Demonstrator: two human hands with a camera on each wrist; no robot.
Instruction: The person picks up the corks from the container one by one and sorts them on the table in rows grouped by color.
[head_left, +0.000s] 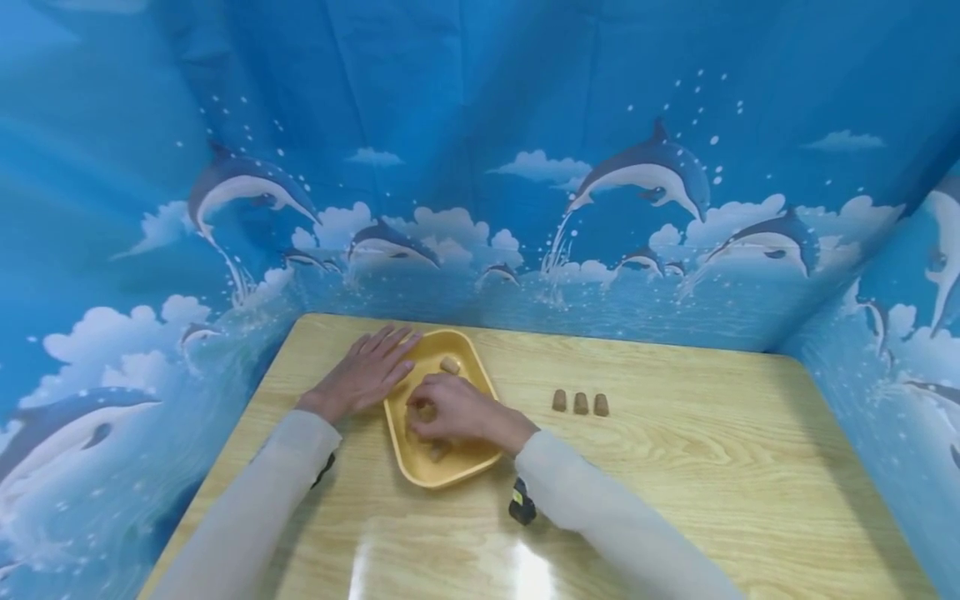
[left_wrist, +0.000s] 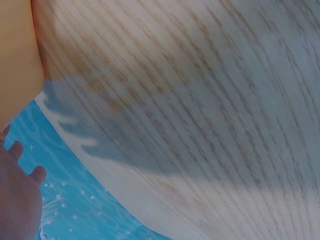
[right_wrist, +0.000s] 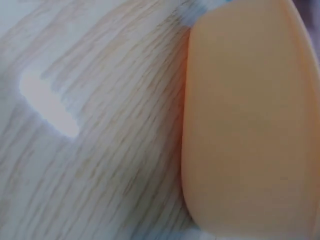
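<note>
An orange-yellow tray (head_left: 411, 467) sits on the wooden table, with small brown corks inside it. One cork (head_left: 450, 365) lies near the tray's far end, and another cork (head_left: 438, 451) lies nearer its front. My left hand (head_left: 365, 372) rests palm down, fingers spread, over the tray's left rim; part of that hand (left_wrist: 20, 190) shows in the left wrist view. Inside the tray, my right hand (head_left: 457, 408) has thumb and fingers curled, pinching what looks like a cork, mostly hidden. The right wrist view shows only the tray's outer wall (right_wrist: 245, 125) and the table.
Three corks, a left (head_left: 559, 400), a middle (head_left: 581, 403) and a right cork (head_left: 601, 405), stand in a row right of the tray. The wooden table (head_left: 697, 467) extends beyond them. A blue dolphin-print curtain (head_left: 465, 150) hangs behind and along both sides.
</note>
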